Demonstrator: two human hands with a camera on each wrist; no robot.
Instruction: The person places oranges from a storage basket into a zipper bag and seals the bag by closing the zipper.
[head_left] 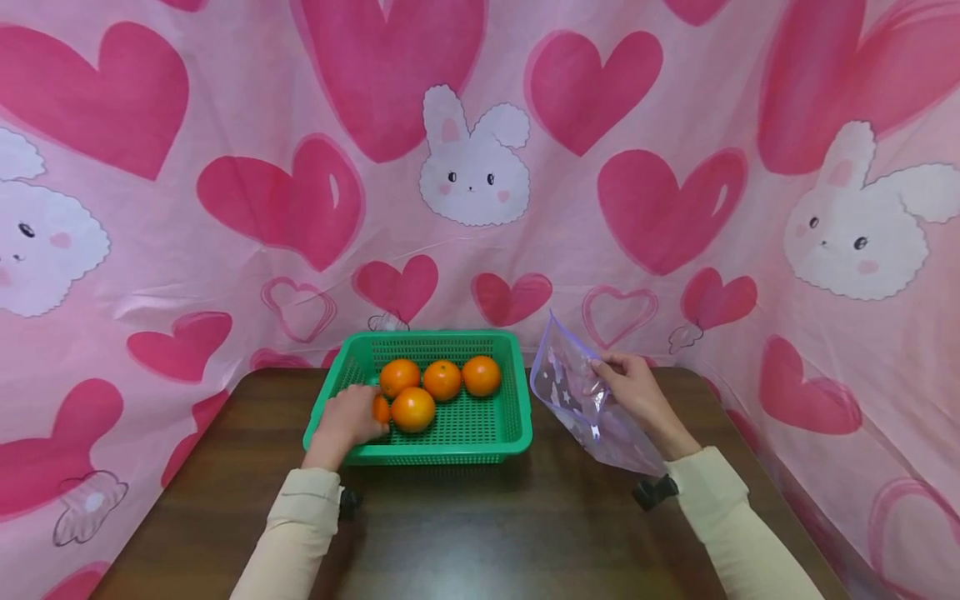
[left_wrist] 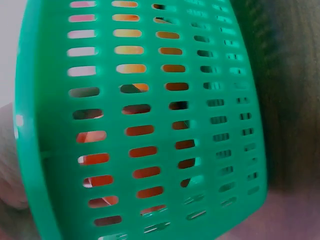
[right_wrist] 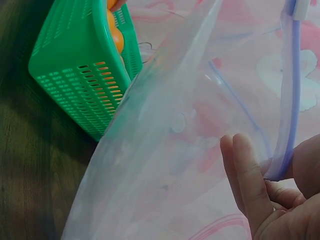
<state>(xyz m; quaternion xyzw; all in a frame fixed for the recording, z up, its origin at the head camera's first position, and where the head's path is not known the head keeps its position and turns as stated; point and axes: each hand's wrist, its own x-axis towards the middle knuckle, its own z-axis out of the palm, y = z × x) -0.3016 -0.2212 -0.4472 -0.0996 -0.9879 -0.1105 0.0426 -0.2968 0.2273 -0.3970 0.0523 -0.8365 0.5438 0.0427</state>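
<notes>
A green plastic basket (head_left: pixel 472 450) holds several oranges (head_left: pixel 414 410). My left hand (head_left: pixel 352 414) reaches over its left front corner and grips an orange (head_left: pixel 382 409), mostly covered by the fingers. In the left wrist view the basket wall (left_wrist: pixel 150 112) hides most of that hand, with orange showing through the slots. To the right of the basket, my right hand (head_left: pixel 633 387) pinches the edge of a clear zip bag (head_left: pixel 577 392) with a purple rim. The bag's mouth gapes toward the basket. The right wrist view shows the purple zip strip (right_wrist: pixel 292 90) between thumb and fingers.
Basket and hands are over a dark wooden table (head_left: pixel 465 533). A pink curtain (head_left: pixel 562 250) with hearts and rabbits hangs behind the table and along its sides. Dark wrist cameras (head_left: pixel 654 492) sit at both cuffs.
</notes>
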